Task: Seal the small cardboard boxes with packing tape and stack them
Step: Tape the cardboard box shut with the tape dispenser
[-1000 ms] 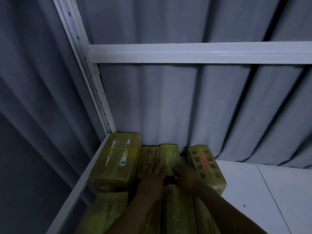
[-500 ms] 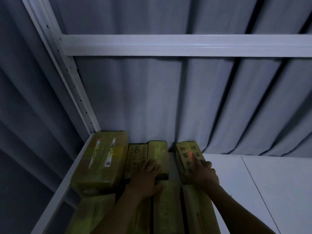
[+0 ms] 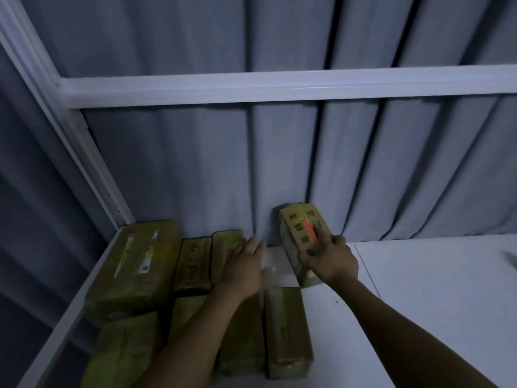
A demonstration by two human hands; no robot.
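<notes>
Right hand (image 3: 328,260) grips a yellowish, tape-wrapped box (image 3: 299,228) with an orange label, tilted, at the shelf's (image 3: 419,303) back beside the grey curtain (image 3: 195,163). Left hand (image 3: 246,264) is flat, fingers straight, over 2 slim boxes (image 3: 193,264) — more taped boxes (image 3: 134,264) crowd left.

A white shelf (image 3: 419,303) fills the lower frame, with a grey curtain (image 3: 195,163) behind it, a white beam (image 3: 279,85) across at 12 o'clock and a post (image 3: 70,141) slanting down at 9 o'clock. Yellowish taped boxes cluster from 6 to 8 o'clock: a big box (image 3: 137,264) in the corner, a dark box (image 3: 193,264) at its 3 o'clock, then a back box (image 3: 226,245). In front lie a left box (image 3: 126,357), a middle box (image 3: 243,340) and a right box (image 3: 288,331). The left hand (image 3: 246,264) lies flat, fingers straight, over the back box; contact is blurred. At its 3 o'clock the right hand (image 3: 330,261) grips a marked box (image 3: 296,228) with an orange patch, apart from the others against the curtain.
</notes>
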